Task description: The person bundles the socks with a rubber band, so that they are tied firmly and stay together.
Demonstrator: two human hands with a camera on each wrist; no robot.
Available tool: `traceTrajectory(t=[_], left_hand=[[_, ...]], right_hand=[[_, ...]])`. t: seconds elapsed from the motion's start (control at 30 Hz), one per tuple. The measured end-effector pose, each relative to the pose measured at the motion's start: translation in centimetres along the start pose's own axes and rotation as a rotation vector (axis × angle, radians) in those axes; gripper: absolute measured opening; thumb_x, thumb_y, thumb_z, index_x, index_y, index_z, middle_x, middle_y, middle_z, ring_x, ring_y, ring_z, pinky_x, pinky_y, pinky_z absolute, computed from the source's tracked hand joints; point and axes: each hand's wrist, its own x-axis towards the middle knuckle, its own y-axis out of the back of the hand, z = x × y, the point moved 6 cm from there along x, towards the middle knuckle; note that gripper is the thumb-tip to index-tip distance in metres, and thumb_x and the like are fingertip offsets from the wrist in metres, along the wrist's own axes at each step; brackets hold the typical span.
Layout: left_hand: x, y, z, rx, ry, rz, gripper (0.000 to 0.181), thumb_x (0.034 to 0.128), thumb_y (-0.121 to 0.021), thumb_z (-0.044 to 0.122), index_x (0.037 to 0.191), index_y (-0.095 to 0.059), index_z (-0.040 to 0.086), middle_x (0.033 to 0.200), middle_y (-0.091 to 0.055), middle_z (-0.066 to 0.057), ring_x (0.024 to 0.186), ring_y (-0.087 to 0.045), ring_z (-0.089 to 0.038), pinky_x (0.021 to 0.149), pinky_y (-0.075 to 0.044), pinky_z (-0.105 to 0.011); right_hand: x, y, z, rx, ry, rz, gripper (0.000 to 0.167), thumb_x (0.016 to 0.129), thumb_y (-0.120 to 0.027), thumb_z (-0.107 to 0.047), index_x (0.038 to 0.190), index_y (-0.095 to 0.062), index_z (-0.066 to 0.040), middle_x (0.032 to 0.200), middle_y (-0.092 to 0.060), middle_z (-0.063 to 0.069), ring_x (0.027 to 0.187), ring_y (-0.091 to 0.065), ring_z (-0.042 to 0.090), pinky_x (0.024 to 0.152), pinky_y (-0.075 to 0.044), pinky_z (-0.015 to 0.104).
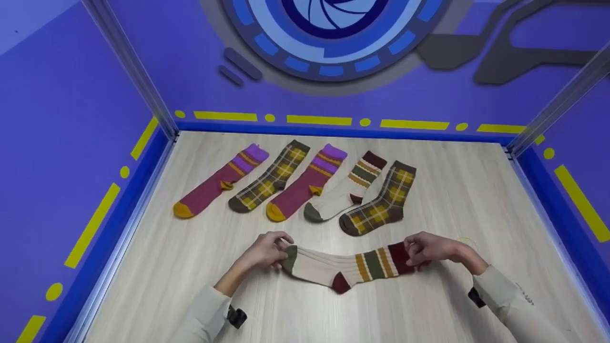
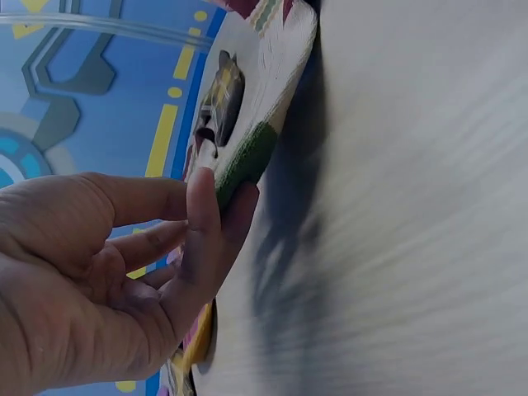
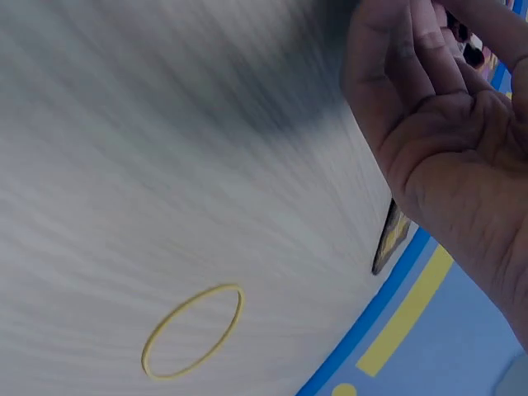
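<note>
A cream sock (image 1: 319, 267) with a green toe, a dark red heel and a striped cuff is stretched sideways between my two hands near the front of the table. My left hand (image 1: 267, 250) pinches its green toe, which the left wrist view shows between thumb and fingers (image 2: 202, 198). At the other end my right hand (image 1: 429, 248) grips the dark red cuff; in the right wrist view the hand (image 3: 445, 124) hides that hold. Behind lies a row of socks: a maroon sock (image 1: 205, 190), a plaid sock (image 1: 267, 183), another maroon sock (image 1: 298, 190), a matching cream sock (image 1: 329, 200) and another plaid sock (image 1: 376, 209).
A yellow rubber band (image 3: 169, 318) lies on the wooden table (image 1: 476, 190) to the right, partly behind my right wrist in the head view. Blue printed walls (image 1: 333, 105) with metal corner posts (image 1: 133, 66) enclose the table's back and sides.
</note>
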Motion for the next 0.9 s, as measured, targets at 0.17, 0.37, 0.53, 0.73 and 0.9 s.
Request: traceTrajectory(t=[0.17,0.37,0.53,0.73,0.9], left_hand=[[0.1,0.2,-0.8,-0.027,0.013,0.046,0.034,0.0816,-0.061,-0.015,0.114,-0.067,-0.006,0.089,-0.064,-0.013,0.053,-0.057,-0.01,0.054,-0.059,-0.031],[0.1,0.3,-1.3,0.01,0.022,0.059,0.027,0.0852,-0.065,-0.012,0.11,-0.069,-0.003,0.087,-0.067,-0.014,0.051,-0.058,-0.01,0.05,-0.057,-0.031],[0.1,0.4,-1.6,0.025,0.014,0.053,0.023,0.0882,-0.067,-0.008,0.111,-0.069,-0.003,0.085,-0.068,-0.01,0.05,-0.058,-0.011,0.048,-0.055,-0.029],[0.1,0.8,-1.8,0.059,-0.019,0.063,0.019,0.0912,-0.07,0.003,0.11,-0.07,-0.002,0.084,-0.071,-0.009,0.051,-0.055,-0.011,0.044,-0.045,-0.023],[0.4,1.0,-1.8,0.108,-0.023,0.073,0.018,0.0946,-0.068,0.009,0.11,-0.071,0.0,0.085,-0.072,-0.008,0.048,-0.053,-0.01,0.043,-0.042,-0.021]], right_hand=[[0.2,-0.3,0.2,0.004,0.019,0.045,0.029,0.095,-0.07,-0.005,0.106,-0.048,0.011,0.078,-0.056,-0.001,0.069,-0.061,0.013,0.06,-0.05,0.025],[0.2,-0.1,0.2,-0.006,0.033,0.048,0.031,0.095,-0.069,-0.007,0.111,-0.05,0.011,0.08,-0.06,0.001,0.069,-0.06,0.013,0.06,-0.051,0.026],[0.1,0.4,0.0,-0.038,0.032,0.062,0.032,0.095,-0.07,-0.008,0.116,-0.054,0.011,0.087,-0.068,0.007,0.072,-0.065,0.011,0.062,-0.054,0.025],[0.1,1.2,-0.2,-0.094,0.017,0.088,0.032,0.099,-0.066,-0.01,0.122,-0.06,0.01,0.097,-0.072,0.017,0.077,-0.065,0.01,0.066,-0.053,0.025],[0.6,2.7,-0.7,-0.152,0.008,0.147,0.03,0.104,-0.056,-0.013,0.124,-0.063,0.008,0.1,-0.071,0.022,0.082,-0.068,0.017,0.068,-0.056,0.03]])
